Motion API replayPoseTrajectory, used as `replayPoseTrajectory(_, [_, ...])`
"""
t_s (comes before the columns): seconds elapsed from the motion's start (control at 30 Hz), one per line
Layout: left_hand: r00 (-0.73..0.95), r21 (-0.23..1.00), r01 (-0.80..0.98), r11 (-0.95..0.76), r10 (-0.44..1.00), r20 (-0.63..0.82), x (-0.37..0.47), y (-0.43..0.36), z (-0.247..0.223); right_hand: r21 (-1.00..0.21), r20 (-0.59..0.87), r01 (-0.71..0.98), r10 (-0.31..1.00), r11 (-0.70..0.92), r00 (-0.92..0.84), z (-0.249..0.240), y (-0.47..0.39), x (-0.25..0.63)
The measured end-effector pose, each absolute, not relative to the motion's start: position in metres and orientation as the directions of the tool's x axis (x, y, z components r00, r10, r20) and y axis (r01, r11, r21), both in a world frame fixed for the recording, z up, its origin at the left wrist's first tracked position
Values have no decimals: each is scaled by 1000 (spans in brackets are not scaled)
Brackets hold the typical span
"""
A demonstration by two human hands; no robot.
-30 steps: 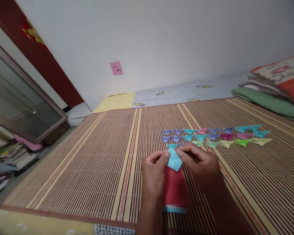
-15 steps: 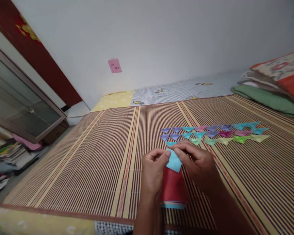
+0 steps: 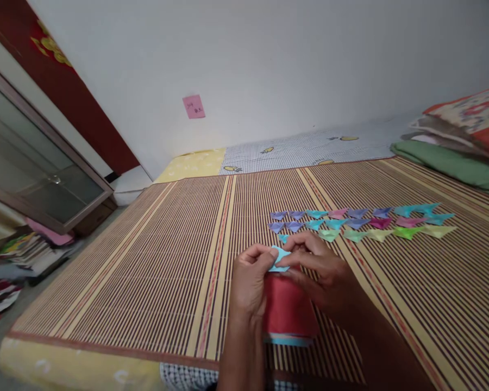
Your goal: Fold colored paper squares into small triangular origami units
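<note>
A small light-blue folded paper [image 3: 280,259] is held up between my two hands. My left hand [image 3: 250,277] pinches its left side between thumb and fingers. On its right side, the fingers of my right hand [image 3: 324,269] are closed round the edge, covering part of it. Beneath my hands lies a stack of paper sheets [image 3: 290,309], red on top with blue edges showing at the bottom. Just beyond stand rows of small folded paper shapes in several colours, among them a bright green one [image 3: 407,232] and a magenta one [image 3: 380,222].
A striped bamboo mat [image 3: 167,260] covers the bed. Folded bedding, including a green piece [image 3: 448,162], lies at the far right. A pink note [image 3: 194,106] is on the wall. At left are a glass-doored cabinet [image 3: 44,157] and a pile of books [image 3: 22,252].
The blue paper has gone from a wider, downward-pointing shape to a smaller one. My right fingers have shifted over its right and lower edge. The view has moved slightly.
</note>
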State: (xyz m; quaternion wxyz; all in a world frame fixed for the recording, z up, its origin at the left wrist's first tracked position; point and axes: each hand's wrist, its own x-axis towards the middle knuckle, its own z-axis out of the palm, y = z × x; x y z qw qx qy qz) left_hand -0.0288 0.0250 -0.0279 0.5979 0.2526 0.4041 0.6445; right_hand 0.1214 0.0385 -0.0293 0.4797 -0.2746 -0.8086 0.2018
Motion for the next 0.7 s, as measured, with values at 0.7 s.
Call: replayPoseTrajectory(0.7, [-17,948,-317,-38,999,35,-40,17,-30,-654,661,260,704,711,-261,-30,41,118])
